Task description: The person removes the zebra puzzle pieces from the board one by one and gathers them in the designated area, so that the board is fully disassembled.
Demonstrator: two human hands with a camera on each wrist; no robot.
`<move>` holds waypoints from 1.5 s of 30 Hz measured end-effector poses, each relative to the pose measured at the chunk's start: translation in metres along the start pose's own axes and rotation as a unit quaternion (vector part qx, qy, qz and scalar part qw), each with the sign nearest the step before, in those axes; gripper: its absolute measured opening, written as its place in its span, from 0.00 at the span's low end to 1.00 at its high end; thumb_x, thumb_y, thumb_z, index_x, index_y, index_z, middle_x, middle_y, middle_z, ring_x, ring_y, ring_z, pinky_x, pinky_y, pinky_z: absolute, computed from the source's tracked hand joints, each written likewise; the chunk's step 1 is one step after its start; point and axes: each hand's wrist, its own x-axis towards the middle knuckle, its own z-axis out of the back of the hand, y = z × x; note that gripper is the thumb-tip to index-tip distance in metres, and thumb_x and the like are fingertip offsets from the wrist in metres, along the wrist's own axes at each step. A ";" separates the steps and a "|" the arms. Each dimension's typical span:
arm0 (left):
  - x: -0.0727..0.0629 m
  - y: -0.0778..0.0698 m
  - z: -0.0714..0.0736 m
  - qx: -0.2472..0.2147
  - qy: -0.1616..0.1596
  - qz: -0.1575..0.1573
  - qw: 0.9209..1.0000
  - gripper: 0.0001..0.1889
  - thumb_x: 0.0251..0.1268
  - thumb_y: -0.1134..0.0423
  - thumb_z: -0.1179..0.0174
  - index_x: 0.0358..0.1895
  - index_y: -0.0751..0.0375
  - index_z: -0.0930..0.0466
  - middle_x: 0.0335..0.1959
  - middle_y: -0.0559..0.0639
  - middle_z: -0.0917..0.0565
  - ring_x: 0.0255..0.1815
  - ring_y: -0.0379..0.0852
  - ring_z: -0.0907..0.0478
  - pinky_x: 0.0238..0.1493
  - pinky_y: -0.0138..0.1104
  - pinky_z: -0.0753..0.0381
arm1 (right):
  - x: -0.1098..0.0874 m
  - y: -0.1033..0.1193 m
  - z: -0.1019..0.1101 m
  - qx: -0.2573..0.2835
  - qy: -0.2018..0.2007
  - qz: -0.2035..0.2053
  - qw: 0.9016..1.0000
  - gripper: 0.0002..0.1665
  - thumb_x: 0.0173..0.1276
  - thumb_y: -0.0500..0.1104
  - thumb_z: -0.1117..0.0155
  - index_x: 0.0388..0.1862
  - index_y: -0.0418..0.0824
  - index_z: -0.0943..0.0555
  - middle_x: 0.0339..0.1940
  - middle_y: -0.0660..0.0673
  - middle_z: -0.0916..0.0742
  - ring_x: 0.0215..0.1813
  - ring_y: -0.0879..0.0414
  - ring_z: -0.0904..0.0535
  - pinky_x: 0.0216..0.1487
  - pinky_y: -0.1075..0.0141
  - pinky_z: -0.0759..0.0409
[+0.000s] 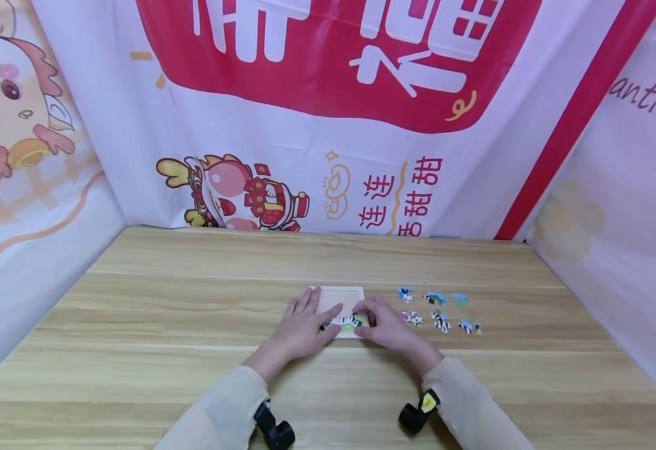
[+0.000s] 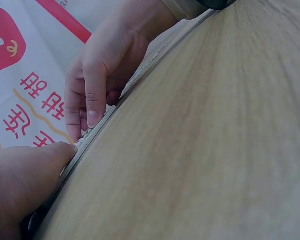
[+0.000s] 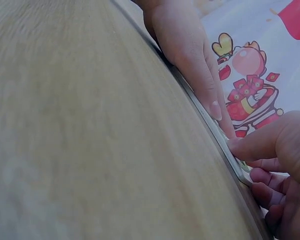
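Observation:
A shallow puzzle tray (image 1: 343,289) with a pale rim lies in the middle of the table. Zebra-striped puzzle pieces (image 1: 346,321) with green on them fill its near part; the far part shows bare board. My left hand (image 1: 301,326) rests with spread fingers over the tray's left side, its thumb by the near pieces. At the near right corner my right hand (image 1: 388,326) pinches a puzzle piece (image 1: 363,320) between thumb and bent forefinger, partly covering it. In the right wrist view the right thumb (image 3: 255,142) lies close over the tray's edge.
Several loose puzzle pieces (image 1: 441,322), blue, green and zebra-striped, lie in two rows right of the tray. The wooden table (image 1: 164,312) meets a printed cloth backdrop (image 1: 328,137) behind, with cloth on both sides. Each wrist wears a black camera (image 1: 413,419).

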 end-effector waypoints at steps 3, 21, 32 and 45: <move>0.001 0.000 0.000 0.000 0.002 0.001 1.000 0.26 0.62 0.40 0.64 0.63 0.39 0.42 0.66 0.63 0.59 0.65 0.56 0.67 0.60 0.50 0.65 | -0.001 0.000 0.000 0.009 -0.002 0.002 1.000 0.21 0.47 0.38 0.33 0.44 0.42 0.24 0.35 0.50 0.27 0.35 0.56 0.33 0.36 0.64 0.32; 0.001 0.000 -0.001 -0.005 -0.001 0.004 1.000 0.26 0.61 0.38 0.65 0.63 0.37 0.43 0.66 0.61 0.59 0.65 0.55 0.67 0.60 0.50 0.66 | -0.004 -0.001 0.004 0.049 0.009 0.020 0.999 0.23 0.48 0.34 0.34 0.46 0.40 0.26 0.32 0.50 0.25 0.32 0.55 0.32 0.33 0.63 0.31; 0.002 -0.001 0.001 -0.009 -0.002 0.003 1.000 0.26 0.61 0.39 0.63 0.62 0.38 0.42 0.66 0.62 0.58 0.65 0.56 0.66 0.59 0.51 0.66 | -0.004 -0.005 0.006 0.060 0.002 0.006 0.998 0.28 0.46 0.38 0.32 0.50 0.42 0.26 0.31 0.51 0.23 0.30 0.55 0.31 0.30 0.64 0.30; 0.000 -0.001 0.002 -0.005 0.001 0.006 1.000 0.26 0.61 0.39 0.64 0.62 0.38 0.43 0.66 0.61 0.58 0.65 0.56 0.67 0.59 0.51 0.66 | -0.006 -0.003 0.012 0.119 -0.003 0.008 0.993 0.27 0.48 0.36 0.34 0.50 0.37 0.26 0.30 0.45 0.23 0.31 0.53 0.30 0.29 0.64 0.28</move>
